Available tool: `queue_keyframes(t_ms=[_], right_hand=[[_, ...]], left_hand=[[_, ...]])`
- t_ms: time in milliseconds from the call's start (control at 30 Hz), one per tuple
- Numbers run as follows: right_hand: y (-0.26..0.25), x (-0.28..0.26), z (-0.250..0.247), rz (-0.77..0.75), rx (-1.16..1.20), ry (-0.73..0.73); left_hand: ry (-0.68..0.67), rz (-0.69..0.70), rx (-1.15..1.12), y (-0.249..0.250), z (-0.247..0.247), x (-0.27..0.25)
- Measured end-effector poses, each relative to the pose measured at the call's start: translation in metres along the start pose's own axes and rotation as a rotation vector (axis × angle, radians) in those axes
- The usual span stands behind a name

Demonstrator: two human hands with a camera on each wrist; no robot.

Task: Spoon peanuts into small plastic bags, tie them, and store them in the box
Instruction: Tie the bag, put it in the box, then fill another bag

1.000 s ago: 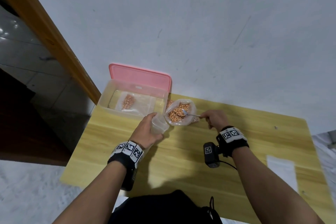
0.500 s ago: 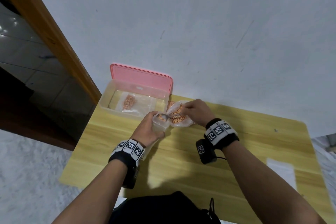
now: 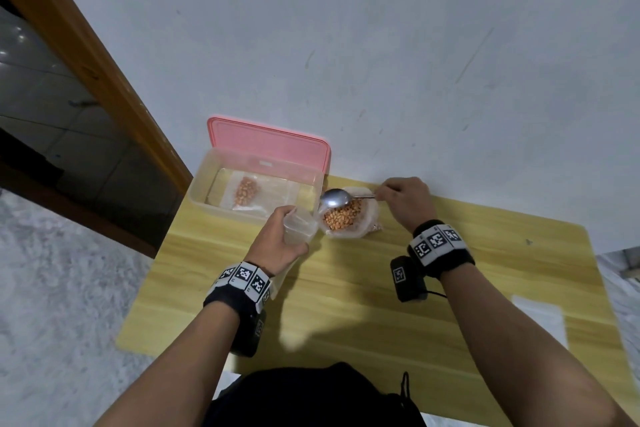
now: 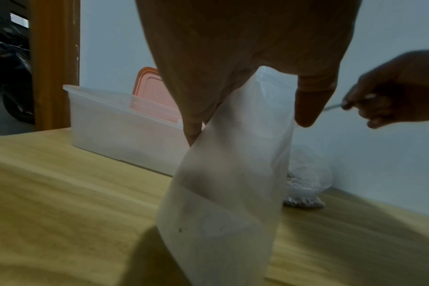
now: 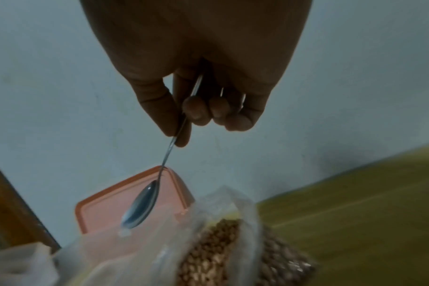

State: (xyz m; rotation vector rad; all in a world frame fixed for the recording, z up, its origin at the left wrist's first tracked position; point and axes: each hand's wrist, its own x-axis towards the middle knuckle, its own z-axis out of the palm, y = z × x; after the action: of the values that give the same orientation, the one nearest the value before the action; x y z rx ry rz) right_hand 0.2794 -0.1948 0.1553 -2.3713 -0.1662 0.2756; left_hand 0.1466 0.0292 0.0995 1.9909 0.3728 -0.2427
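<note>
Left hand (image 3: 277, 243) holds small bag (image 3: 299, 227); right hand (image 3: 405, 201) holds empty spoon (image 3: 335, 198) over peanut bag (image 3: 346, 218), right of box (image 3: 256, 191).

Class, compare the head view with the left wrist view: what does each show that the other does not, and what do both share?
Only the head view shows the spoon bowl above the open peanut bag, and a filled bag inside the box. Only the left wrist view shows the small bag hanging full length from the left hand. Both show box, pink lid, table and right hand.
</note>
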Motion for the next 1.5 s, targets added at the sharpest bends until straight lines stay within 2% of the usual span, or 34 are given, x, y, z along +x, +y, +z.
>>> queue_keyframes(t_ms=[133,300,433,567,700,800,1133,1367,1500], right_hand=[[0.027,0.001,0.014,0.096,-0.194,0.001],[0.041,-0.006,0.042,0.110,-0.293,0.009],[0.043,-0.008,0.063,0.113,-0.240,-0.076],[0.040,-0.007,0.072,0.223,-0.106,-0.131],[0.049,-0.006,0.073,0.382,0.070,-0.121],[0.054,-0.007,0.068,0.439,0.136,-0.090],[0.054,-0.011,0.032,0.419,0.131,-0.102],[0.047,-0.005,0.012,0.268,-0.011,-0.212],[0.029,-0.003,-0.001,0.225,0.135,-0.168]], left_hand=[[-0.010,-0.009,0.015,0.000,-0.001,-0.002],[-0.016,-0.019,0.027,0.003,-0.001,-0.004],[-0.019,-0.024,0.020,0.004,-0.002,-0.005],[-0.017,-0.039,0.013,0.006,-0.002,-0.007],[-0.014,-0.037,0.016,0.008,-0.003,-0.008],[-0.017,-0.041,0.009,0.008,-0.002,-0.008],[-0.023,-0.017,0.006,0.004,0.003,-0.007],[-0.035,0.010,0.021,0.003,0.007,-0.002],[-0.037,-0.002,0.036,0.003,0.008,0.000]])
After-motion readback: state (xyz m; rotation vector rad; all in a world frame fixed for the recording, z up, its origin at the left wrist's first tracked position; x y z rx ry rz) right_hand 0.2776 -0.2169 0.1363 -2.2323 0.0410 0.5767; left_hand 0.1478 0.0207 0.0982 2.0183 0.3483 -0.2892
